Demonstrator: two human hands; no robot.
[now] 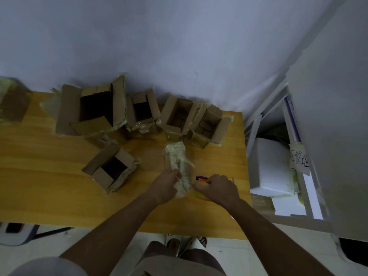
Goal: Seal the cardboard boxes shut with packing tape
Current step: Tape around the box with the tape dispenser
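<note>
Both bare forearms reach out from the bottom of the view over the wooden table (59, 176), which serves as the landmark for everything else. Against the table's far edge, by the wall, stands the largest open cardboard box (93, 110), its flaps up and edged with old tape. Rightward along that same far edge come three smaller open boxes: a second box (142, 112), a third box (178, 116) and a fourth box (209, 126) near the table's far right corner. Nearer the table's middle, left of the hands, a fifth open box (113, 169) sits turned at an angle. At the table's far left end a closed, tape-covered box (12, 100) is blurred by the lens. Off the table's right side sits a white foam box (268, 166) inside a pale frame.

Toward the table's right front, a long tape-wrapped box (177, 166) lies flat, pointing away from the person. The left hand (165, 186) rests on its near end with fingers curled over it, grasping it. Just beside it, the right hand (217, 188) is clenched around a packing tape dispenser (201, 186), of which orange, blue and yellowish parts show; it sits low at the table surface, close to the wrapped box's near end.
</note>
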